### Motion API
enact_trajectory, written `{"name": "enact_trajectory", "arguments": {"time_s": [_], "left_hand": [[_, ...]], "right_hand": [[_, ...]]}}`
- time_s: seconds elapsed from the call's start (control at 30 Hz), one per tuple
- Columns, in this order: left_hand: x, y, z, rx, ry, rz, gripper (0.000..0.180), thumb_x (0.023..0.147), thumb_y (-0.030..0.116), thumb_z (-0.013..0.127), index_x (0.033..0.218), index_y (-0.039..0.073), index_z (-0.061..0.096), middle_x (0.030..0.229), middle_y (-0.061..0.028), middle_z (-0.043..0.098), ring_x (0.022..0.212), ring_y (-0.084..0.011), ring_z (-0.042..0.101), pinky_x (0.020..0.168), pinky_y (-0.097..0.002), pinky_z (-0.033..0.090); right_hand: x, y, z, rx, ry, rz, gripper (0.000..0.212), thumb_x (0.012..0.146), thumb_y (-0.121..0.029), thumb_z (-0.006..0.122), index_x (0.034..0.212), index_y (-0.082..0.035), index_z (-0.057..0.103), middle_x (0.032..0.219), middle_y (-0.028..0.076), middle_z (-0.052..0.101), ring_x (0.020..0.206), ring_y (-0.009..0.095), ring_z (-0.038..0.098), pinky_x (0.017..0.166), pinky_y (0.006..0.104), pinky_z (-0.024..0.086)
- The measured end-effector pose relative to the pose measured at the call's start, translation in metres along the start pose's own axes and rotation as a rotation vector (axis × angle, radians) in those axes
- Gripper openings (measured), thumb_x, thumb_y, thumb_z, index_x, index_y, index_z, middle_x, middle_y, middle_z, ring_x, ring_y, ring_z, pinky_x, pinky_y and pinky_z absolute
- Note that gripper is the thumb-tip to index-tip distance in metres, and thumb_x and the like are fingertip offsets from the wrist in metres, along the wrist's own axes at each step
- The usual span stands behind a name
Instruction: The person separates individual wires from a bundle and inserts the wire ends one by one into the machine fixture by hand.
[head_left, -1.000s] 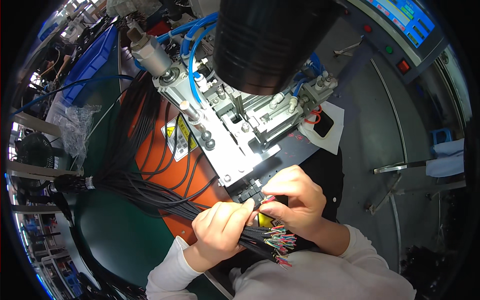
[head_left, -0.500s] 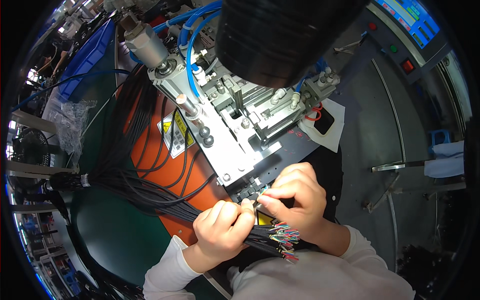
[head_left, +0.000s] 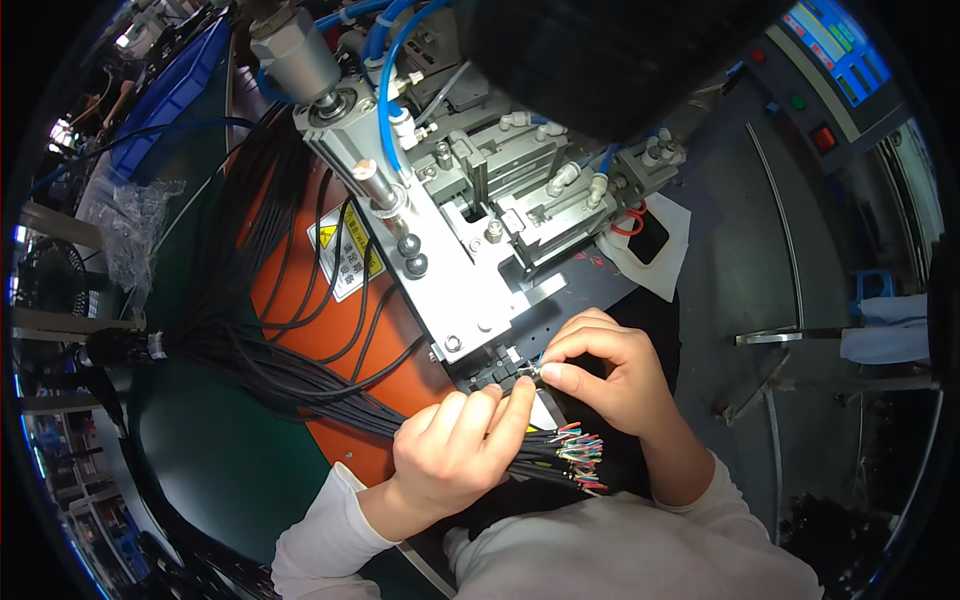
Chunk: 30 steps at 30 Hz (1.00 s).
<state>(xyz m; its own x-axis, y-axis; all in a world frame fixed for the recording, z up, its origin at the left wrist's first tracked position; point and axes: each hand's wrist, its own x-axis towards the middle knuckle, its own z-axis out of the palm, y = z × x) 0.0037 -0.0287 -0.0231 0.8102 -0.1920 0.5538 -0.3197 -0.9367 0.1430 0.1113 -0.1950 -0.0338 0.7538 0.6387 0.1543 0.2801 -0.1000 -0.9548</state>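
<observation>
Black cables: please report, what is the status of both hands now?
Left hand closed over black cables, coloured ends protruding to its right. Right hand pinching thin wires at black block. Metal machine close beyond both hands.

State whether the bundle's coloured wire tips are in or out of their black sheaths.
Out: coloured tips show beyond the black sheaths.

At twelve o'clock, the machine (head_left: pixel 440 275) is smooth, shiny metal. At nine, the wrap (head_left: pixel 138 232) is crinkly, glossy plastic. The cables (head_left: pixel 275 375) at eight look matt. At five, the shirt (head_left: pixel 640 550) is matt cloth.
</observation>
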Motion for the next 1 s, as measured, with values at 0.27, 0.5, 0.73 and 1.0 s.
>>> {"name": "enact_trajectory", "arguments": {"time_s": [0.27,0.5,0.73,1.0], "left_hand": [[0.004,0.009,0.0,0.132,-0.178,-0.118,0.025,0.077,0.008,0.062,0.101,0.008,0.069,0.067,0.0017,0.041,0.056,-0.0086,0.044,0.043,-0.0218,0.034],[0.004,0.011,-0.002,0.167,-0.233,-0.175,0.035,0.07,0.01,0.062,0.104,0.007,0.068,0.068,0.0008,0.039,0.057,-0.0102,0.045,0.042,-0.022,0.035],[0.005,0.003,0.003,0.141,-0.193,-0.12,0.031,0.07,0.009,0.064,0.1,0.006,0.069,0.067,0.0008,0.039,0.056,-0.0099,0.047,0.043,-0.0226,0.036],[0.008,-0.003,0.004,0.065,-0.073,-0.166,0.03,0.064,0.007,0.066,0.094,0.006,0.07,0.075,-0.001,0.057,0.055,-0.0126,0.054,0.047,-0.0252,0.041]], "right_hand": [[0.01,0.016,0.022,-0.402,0.144,-0.247,0.005,0.074,-0.006,0.07,0.075,-0.004,0.065,0.072,0.006,0.061,0.075,0.023,0.055,0.07,0.0343,0.043],[0.009,0.023,0.024,-0.381,0.103,-0.216,0.007,0.07,-0.005,0.07,0.072,-0.004,0.063,0.072,0.005,0.06,0.073,0.023,0.054,0.07,0.0335,0.043],[0.007,0.039,0.033,-0.081,0.176,-0.067,0.005,0.072,-0.002,0.066,0.071,-0.002,0.061,0.071,0.007,0.059,0.073,0.021,0.053,0.069,0.0299,0.043],[0.011,0.026,0.036,-0.043,0.18,0.003,0.007,0.075,-0.006,0.067,0.077,-0.001,0.062,0.075,0.008,0.06,0.076,0.021,0.056,0.071,0.031,0.044]]}}
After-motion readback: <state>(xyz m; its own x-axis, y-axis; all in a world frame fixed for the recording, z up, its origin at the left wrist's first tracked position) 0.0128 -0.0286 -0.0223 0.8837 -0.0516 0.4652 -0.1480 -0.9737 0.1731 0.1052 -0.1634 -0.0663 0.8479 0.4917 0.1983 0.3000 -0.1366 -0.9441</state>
